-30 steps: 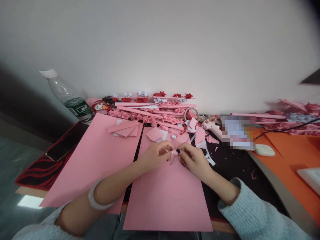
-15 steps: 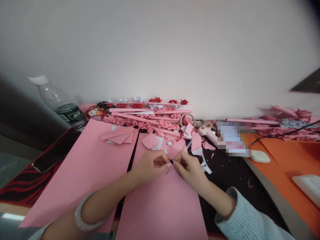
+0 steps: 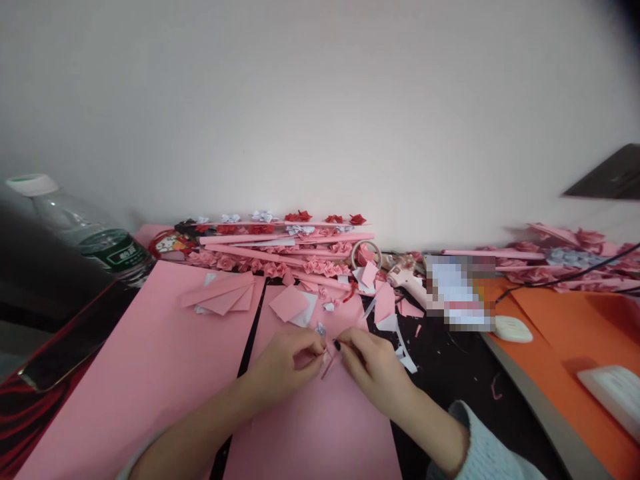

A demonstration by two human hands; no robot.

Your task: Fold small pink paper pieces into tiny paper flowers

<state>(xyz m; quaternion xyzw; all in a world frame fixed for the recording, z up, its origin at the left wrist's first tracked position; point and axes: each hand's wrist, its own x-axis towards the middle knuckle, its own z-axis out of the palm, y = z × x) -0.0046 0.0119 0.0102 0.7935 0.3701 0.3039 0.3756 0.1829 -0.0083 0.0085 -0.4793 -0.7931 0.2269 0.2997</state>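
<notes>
My left hand (image 3: 287, 363) pinches a thin pink paper strip (image 3: 327, 368) between thumb and forefinger, over a large pink sheet (image 3: 315, 430). The strip's lower end points down toward me. Close on the right, my right hand (image 3: 373, 363) has thumb and forefinger pressed together, with a small dark spot at the tip. What lies between those fingertips is too small to make out. Just beyond my left fingers sits a small pale folded-paper piece (image 3: 320, 329). Square pink papers (image 3: 289, 303) lie farther back on the sheet.
Paper roses and rolled pink stems (image 3: 270, 250) are piled along the wall. A tape roll (image 3: 366, 255), a pink glue gun (image 3: 407, 280) and white scraps (image 3: 400, 333) lie right of centre. A bottle (image 3: 100, 240) and a phone (image 3: 65, 347) are at left, orange sheets (image 3: 565, 333) at right.
My fingertips have moved slightly apart, and the strip shows more plainly between them. The camera view has shifted, so the bottle and table appear lower and farther left.
</notes>
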